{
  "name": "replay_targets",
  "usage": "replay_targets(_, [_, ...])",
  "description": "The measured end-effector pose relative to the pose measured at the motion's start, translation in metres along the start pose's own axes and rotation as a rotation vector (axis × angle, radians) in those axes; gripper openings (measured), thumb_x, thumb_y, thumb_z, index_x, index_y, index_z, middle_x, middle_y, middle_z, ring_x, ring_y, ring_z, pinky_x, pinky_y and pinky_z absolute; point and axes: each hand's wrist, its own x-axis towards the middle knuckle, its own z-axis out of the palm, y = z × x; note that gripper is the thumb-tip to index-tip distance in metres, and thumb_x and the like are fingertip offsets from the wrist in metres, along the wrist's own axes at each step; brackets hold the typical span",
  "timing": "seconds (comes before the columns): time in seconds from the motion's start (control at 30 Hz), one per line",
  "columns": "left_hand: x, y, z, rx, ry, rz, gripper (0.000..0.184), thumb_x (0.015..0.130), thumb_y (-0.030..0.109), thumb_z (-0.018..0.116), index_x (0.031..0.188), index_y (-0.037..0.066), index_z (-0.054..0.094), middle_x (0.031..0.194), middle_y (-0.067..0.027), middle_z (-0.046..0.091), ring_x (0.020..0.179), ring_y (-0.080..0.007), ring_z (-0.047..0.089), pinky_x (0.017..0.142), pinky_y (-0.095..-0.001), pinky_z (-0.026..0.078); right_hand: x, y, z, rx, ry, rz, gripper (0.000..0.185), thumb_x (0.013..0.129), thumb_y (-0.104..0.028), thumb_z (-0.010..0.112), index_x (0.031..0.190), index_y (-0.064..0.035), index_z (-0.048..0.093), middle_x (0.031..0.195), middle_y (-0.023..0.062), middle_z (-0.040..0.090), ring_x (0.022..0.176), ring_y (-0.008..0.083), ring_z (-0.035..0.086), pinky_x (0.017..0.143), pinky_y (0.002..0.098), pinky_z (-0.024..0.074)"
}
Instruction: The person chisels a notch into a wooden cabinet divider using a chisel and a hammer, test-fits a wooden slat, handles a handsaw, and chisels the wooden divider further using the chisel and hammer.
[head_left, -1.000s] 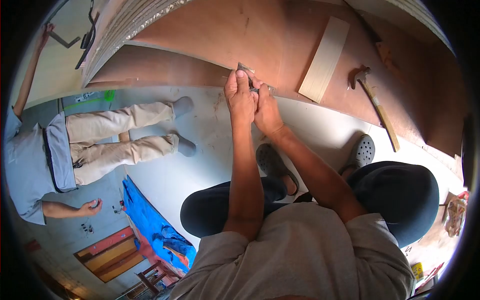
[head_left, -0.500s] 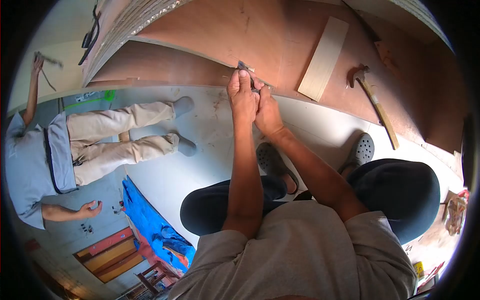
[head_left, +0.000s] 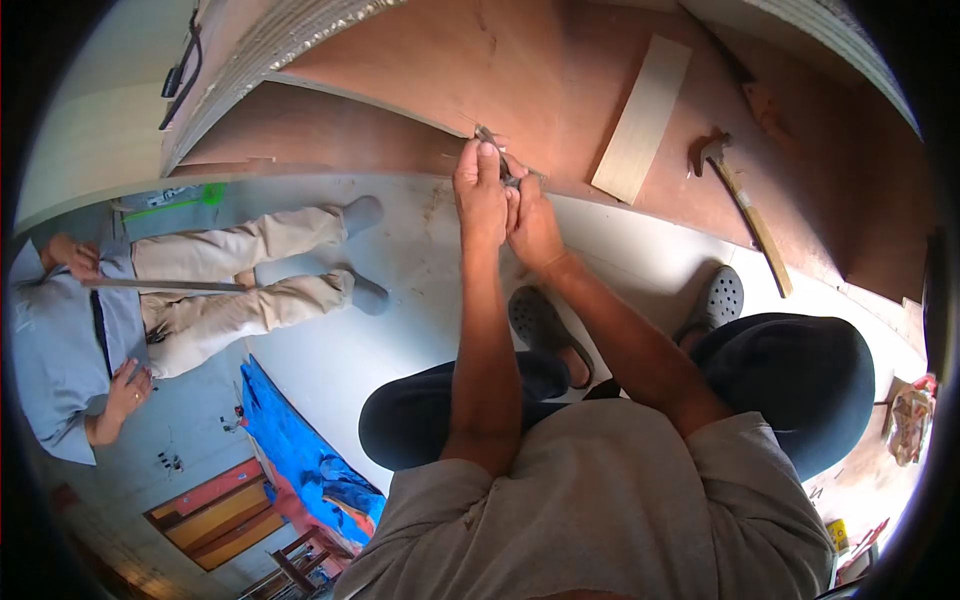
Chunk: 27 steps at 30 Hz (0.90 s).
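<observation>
While L hand (head_left: 481,200) grips sm. metal tool (head_left: 484,132), R hand (head_left: 535,222) holds it, nr. panel (head_left: 420,70).

Left of the pale board (head_left: 642,120), the person's left hand (head_left: 480,195) and right hand (head_left: 537,222) meet around a small metal tool (head_left: 486,133), its tip showing past the fingers. Right of the board, a claw hammer (head_left: 746,206) lies on the brown panel (head_left: 530,60), handle jutting over the edge. Well left of the board, a co-worker (head_left: 60,345) holds a long bar (head_left: 190,286).
</observation>
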Motion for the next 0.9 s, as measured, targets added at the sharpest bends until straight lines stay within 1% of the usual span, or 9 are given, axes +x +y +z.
replay_targets(0.17, [-0.004, -0.007, -0.004, -0.009, 0.032, -0.034, 0.029, 0.111, 0.032, 0.044, 0.111, 0.005, 0.055, 0.074, -0.0038, 0.058, 0.07, -0.0114, 0.059, 0.048, -0.0181, 0.039, -0.003, 0.004, 0.004, 0.034, 0.034, 0.013, 0.026, 0.105, -0.022, 0.05, 0.115, 0.001, 0.045, 0.091, 0.0349, 0.064, 0.08, 0.055, 0.062, 0.066, 0.0596, 0.0484])
replay_targets(0.27, [0.003, 0.003, 0.003, -0.059, 0.025, -0.006, 0.028, 0.111, 0.032, 0.045, 0.109, 0.006, 0.055, 0.074, -0.0038, 0.058, 0.07, -0.0112, 0.059, 0.049, -0.0184, 0.04, 0.007, -0.008, -0.004, 0.053, 0.011, 0.035, 0.025, 0.104, -0.02, 0.05, 0.116, 0.0011, 0.046, 0.094, 0.0352, 0.064, 0.082, 0.0554, 0.062, 0.068, 0.0598, 0.0486])
replay_targets(0.33, [0.0, 0.006, 0.002, -0.096, 0.036, 0.001, 0.028, 0.111, 0.032, 0.045, 0.108, 0.006, 0.055, 0.074, -0.0037, 0.058, 0.071, -0.0113, 0.059, 0.049, -0.0188, 0.04, 0.01, -0.006, -0.002, 0.009, -0.074, 0.104, 0.026, 0.104, -0.019, 0.05, 0.119, 0.0011, 0.046, 0.096, 0.0348, 0.064, 0.083, 0.0552, 0.062, 0.069, 0.0596, 0.0492])
replay_targets(0.43, [0.0, 0.008, 0.004, -0.059, 0.045, -0.002, 0.029, 0.111, 0.032, 0.045, 0.106, 0.005, 0.055, 0.074, -0.0037, 0.058, 0.072, -0.0123, 0.059, 0.051, -0.0193, 0.042, 0.007, -0.003, 0.0, -0.009, -0.027, 0.01, 0.026, 0.103, -0.018, 0.051, 0.12, 0.0016, 0.046, 0.096, 0.0346, 0.064, 0.083, 0.0552, 0.062, 0.069, 0.0597, 0.049])
replay_targets(0.53, [0.0, 0.006, 0.003, -0.079, 0.026, 0.014, 0.03, 0.111, 0.032, 0.045, 0.107, 0.004, 0.055, 0.074, -0.0037, 0.057, 0.073, -0.013, 0.059, 0.054, -0.0203, 0.044, 0.008, 0.0, 0.0, -0.055, -0.013, -0.01, 0.027, 0.103, -0.018, 0.051, 0.12, 0.0016, 0.047, 0.096, 0.0343, 0.064, 0.083, 0.0552, 0.062, 0.069, 0.0601, 0.0487])
replay_targets(0.63, [0.001, 0.007, 0.003, -0.013, 0.02, 0.005, 0.03, 0.111, 0.032, 0.043, 0.108, 0.004, 0.055, 0.074, -0.0036, 0.057, 0.073, -0.0134, 0.059, 0.056, -0.0214, 0.045, 0.002, -0.003, 0.001, -0.003, 0.016, 0.011, 0.025, 0.103, -0.018, 0.051, 0.118, 0.0016, 0.047, 0.095, 0.0345, 0.064, 0.084, 0.0555, 0.061, 0.069, 0.0599, 0.0486])
replay_targets(0.73, [-0.001, 0.002, 0.006, -0.065, 0.007, -0.041, 0.029, 0.111, 0.032, 0.043, 0.11, 0.005, 0.055, 0.073, -0.0031, 0.056, 0.071, -0.0118, 0.057, 0.055, -0.0201, 0.043, 0.007, 0.004, -0.002, 0.001, -0.021, 0.033, 0.026, 0.104, -0.02, 0.05, 0.116, 0.0017, 0.046, 0.094, 0.034, 0.064, 0.082, 0.0555, 0.062, 0.069, 0.0594, 0.049])
replay_targets(0.83, [-0.003, 0.002, 0.006, -0.087, 0.007, 0.015, 0.028, 0.111, 0.033, 0.044, 0.111, 0.006, 0.056, 0.073, -0.0025, 0.056, 0.068, -0.0092, 0.055, 0.05, -0.0177, 0.038, 0.002, 0.0, -0.004, 0.031, -0.054, 0.109, 0.026, 0.104, -0.021, 0.05, 0.114, 0.002, 0.046, 0.092, 0.0338, 0.065, 0.081, 0.0556, 0.062, 0.069, 0.0594, 0.0489])
replay_targets(0.9, [-0.003, 0.006, 0.006, -0.078, 0.054, -0.04, 0.027, 0.11, 0.033, 0.046, 0.109, 0.008, 0.056, 0.072, -0.0024, 0.056, 0.066, -0.0077, 0.053, 0.046, -0.017, 0.034, 0.004, -0.005, -0.003, 0.014, -0.041, 0.088, 0.026, 0.103, -0.021, 0.051, 0.114, 0.0018, 0.046, 0.092, 0.0338, 0.065, 0.081, 0.0555, 0.062, 0.069, 0.0597, 0.0488])
